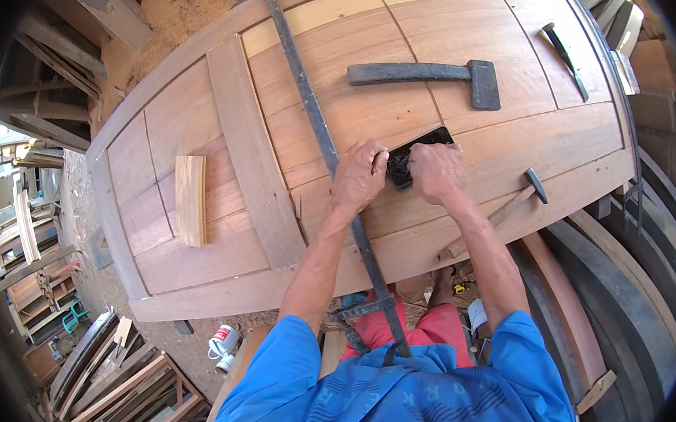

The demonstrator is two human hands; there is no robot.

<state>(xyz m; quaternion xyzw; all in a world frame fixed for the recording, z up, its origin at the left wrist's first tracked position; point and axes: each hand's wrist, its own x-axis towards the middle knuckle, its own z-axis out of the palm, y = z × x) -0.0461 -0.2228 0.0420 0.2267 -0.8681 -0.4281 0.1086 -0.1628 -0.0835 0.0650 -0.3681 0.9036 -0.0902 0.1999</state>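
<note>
Curling over a shallow black rectangular tray (438, 135) are both bare hands, the tray sitting on a broad reddish-brown framed wooden panel (337, 124), just right of a long dark metal bar clamp (305, 89) that crosses the wood. The left hand (359, 175) is at the tray's left edge, thumb and forefinger drawn together; whether they grip the wall or pinch some small piece, I cannot tell. The right hand (436, 171) reaches over the opposite side, fingers bent down toward the contents, their tips hidden, so I cannot tell if they grasp anything.

Inside lie thin, dark, tangled pieces (398, 168), too small to identify surely, perhaps nails. The tray looks stiff-walled, likely light itself and weighted mostly by its load; its smooth surface may slide on the wood. Opposite walls near the rim seem the best hold, kept level against spilling. The loose bits look hard, slender and possibly sharp, better pinched singly by the shank.

Beyond the tray rests a large dark hammer with a blocky head (484, 86); nearer the right forearm lies a small wooden-handled hammer (513, 204).
</note>
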